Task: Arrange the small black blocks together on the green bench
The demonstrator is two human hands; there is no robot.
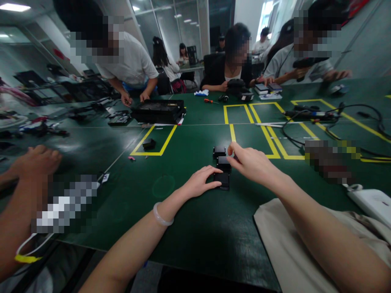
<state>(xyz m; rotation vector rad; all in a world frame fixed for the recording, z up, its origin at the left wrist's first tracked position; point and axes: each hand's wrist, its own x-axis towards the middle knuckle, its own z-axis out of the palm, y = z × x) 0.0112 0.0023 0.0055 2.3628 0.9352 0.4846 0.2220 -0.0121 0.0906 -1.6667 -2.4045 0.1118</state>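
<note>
Three small black square boxes stand in a rough column on the green table [189, 224]. My left hand [198, 182] has its thumb and fingers around the left side of the nearest black box [224, 179]. Just beyond sits the middle black box [224, 162], at whose right edge my right hand [250, 162] is placed, fingers curled and thumb close to the index finger. Whatever may be between those fingertips is hidden. The far black box [219, 151] lies left of my right fingertips. A pale bracelet [163, 214] circles my left wrist.
Yellow tape rectangles [232, 132] mark the table. A small black piece [148, 143] and a large black case [160, 110] are to the left. Cables [342, 122] and a beige cloth [284, 236] are at right. Another person's hand [39, 162] rests at far left; several people sit across.
</note>
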